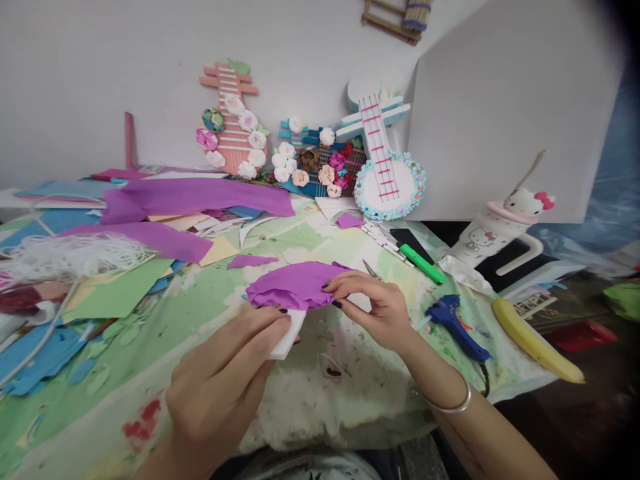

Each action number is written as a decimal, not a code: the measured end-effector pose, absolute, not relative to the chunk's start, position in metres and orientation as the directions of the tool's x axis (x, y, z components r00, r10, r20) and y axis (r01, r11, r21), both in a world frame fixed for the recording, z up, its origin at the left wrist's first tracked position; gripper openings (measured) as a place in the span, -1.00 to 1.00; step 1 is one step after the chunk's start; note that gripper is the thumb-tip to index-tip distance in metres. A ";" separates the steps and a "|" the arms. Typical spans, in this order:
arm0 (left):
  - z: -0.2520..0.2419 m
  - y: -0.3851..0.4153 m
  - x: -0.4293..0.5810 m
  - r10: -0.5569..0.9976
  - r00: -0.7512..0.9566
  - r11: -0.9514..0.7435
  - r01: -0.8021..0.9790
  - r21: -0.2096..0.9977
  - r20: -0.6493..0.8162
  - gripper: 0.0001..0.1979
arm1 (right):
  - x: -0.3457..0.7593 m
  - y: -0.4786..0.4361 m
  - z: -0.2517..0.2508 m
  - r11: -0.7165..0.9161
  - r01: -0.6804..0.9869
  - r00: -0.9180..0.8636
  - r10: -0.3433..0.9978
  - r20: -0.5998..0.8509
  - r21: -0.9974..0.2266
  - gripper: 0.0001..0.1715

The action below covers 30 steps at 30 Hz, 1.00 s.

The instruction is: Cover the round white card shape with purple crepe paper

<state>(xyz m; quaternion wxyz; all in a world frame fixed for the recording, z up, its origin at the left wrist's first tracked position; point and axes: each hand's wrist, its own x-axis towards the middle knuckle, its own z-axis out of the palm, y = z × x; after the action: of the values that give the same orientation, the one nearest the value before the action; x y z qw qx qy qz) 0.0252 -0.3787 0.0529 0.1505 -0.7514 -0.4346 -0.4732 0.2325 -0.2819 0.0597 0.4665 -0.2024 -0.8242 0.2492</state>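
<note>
Over the front of the table I hold a rounded piece covered in purple crepe paper, with a flat white handle-like strip sticking out toward me. My left hand is closed around the white strip, its fingertips at the purple edge. With thumb and fingers, my right hand pinches the right edge of the purple crepe paper. A silver bangle is on the right wrist. Just behind that hand the pointed metal tip of some tool shows; the rest of it is hidden.
A blue glue gun, a banana, a green marker and a lidded cup stand or lie at the right. Purple crepe strips, white string and paper scraps cover the left. Decorated instrument models lean on the wall.
</note>
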 end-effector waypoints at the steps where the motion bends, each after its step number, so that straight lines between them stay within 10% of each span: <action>1: 0.052 -0.379 0.025 0.509 0.171 -0.578 0.794 0.188 0.843 -0.77 | 0.232 -0.283 0.059 0.778 0.102 -0.477 0.585 0.656 -0.620 -0.83; 30: 0.038 -0.394 0.025 0.525 0.290 -0.621 0.774 0.127 0.801 -0.68 | 0.224 -0.296 0.043 0.416 0.034 -0.214 0.891 0.400 -0.909 -0.84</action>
<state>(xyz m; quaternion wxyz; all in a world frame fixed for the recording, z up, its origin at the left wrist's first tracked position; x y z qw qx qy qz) 0.0253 -0.3940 0.0379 0.1443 -0.7899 -0.4109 -0.4318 0.2240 -0.2960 0.0426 0.5201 -0.3496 -0.6615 0.4119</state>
